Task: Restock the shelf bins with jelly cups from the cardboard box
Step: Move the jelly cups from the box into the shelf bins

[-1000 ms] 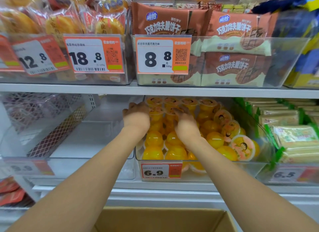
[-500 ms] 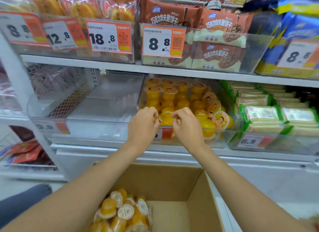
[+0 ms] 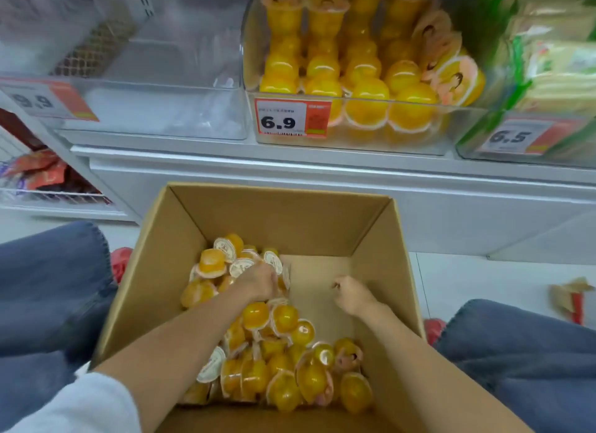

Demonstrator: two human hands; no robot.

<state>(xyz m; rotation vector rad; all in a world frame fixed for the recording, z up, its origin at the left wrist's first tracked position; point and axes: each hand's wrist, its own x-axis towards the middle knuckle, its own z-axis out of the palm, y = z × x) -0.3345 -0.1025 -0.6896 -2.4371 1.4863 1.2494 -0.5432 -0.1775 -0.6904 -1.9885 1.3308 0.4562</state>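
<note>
where the view sits nearest, sleeve (image 3: 80, 403): pale grey, on the left upper arm at the lower left corner; both forearms are bare.
jeans (image 3: 48, 287): blue denim knees flank the box on both sides.
cardboard box (image 3: 290, 219): open at the top, set between the knees, its far wall toward the shelf.
jelly cups (image 3: 283, 361): a loose heap of orange cups over the left and near parts of the box floor, some on their sides, some showing white lids.
left grip (image 3: 258, 281): knuckles up at the far end of the heap, fingers pushed down among the cups and hidden; cups touch it all round, but i cannot tell whether it holds one.
right grip (image 3: 353, 294): over plain cardboard just right of the heap, apart from the cups; fingers curled in and closed, nothing seen in it.
wrapper scrap (image 3: 571, 300): brown and red, on the pale floor right of the box.
middle bin (image 3: 354, 123): clear, tagged 6.9 (image 3: 292, 118).
binned cups (image 3: 322, 71): orange rows, domes up in front, a few tipped at the right showing cartoon lids.
left bin (image 3: 154, 110): clear, tagged 9.9.
right bin (image 3: 477, 139): tagged 6.5, green-edged packets, blurred.
</note>
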